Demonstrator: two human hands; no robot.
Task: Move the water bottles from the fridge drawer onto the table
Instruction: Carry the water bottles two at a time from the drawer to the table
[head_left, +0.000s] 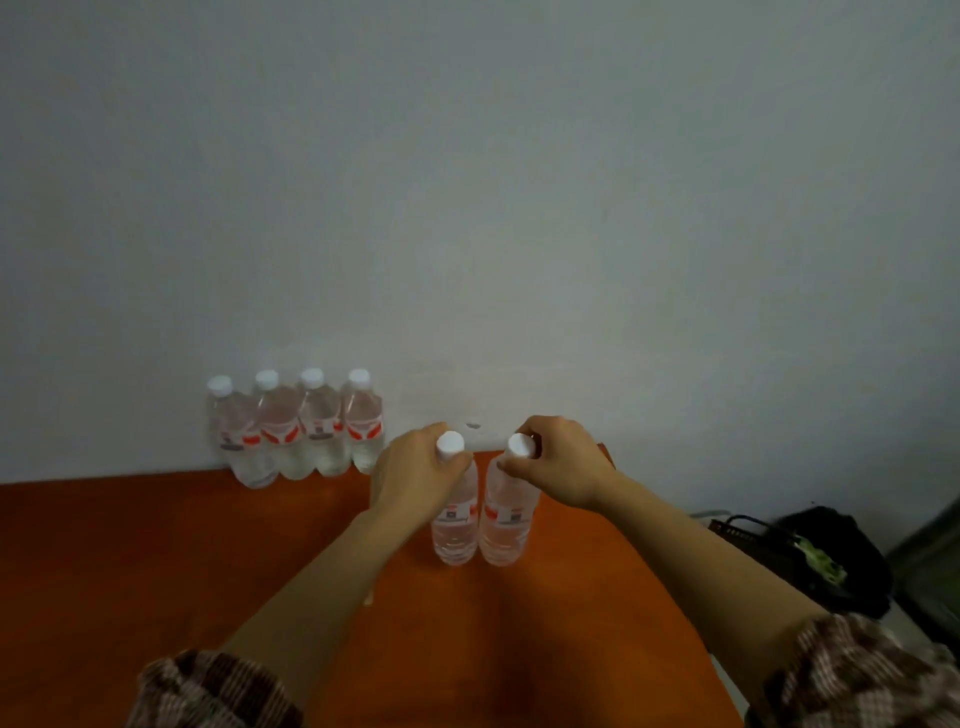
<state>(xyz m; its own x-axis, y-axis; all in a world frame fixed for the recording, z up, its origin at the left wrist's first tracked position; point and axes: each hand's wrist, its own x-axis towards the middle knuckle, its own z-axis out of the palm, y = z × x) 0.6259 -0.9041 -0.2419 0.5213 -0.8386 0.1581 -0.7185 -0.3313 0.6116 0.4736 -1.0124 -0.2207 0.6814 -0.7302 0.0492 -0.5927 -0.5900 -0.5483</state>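
Checked brown-and-cream sleeves (218, 686) frame the bottom edge, bare forearms reaching out over the orange wooden table (156, 561). On that table the left hand (415, 475) has its fingers clamped around the neck of a clear plastic water bottle with a white cap (457, 525), and the right hand (563, 462) grips the neck of a second matching bottle (506, 525). Both bottles stand upright, just beside each other, near the table's middle. At the table's far edge, against the pale wall (519, 182), a row of four similar red-labelled bottles (296, 423) stands upright, touching one another.
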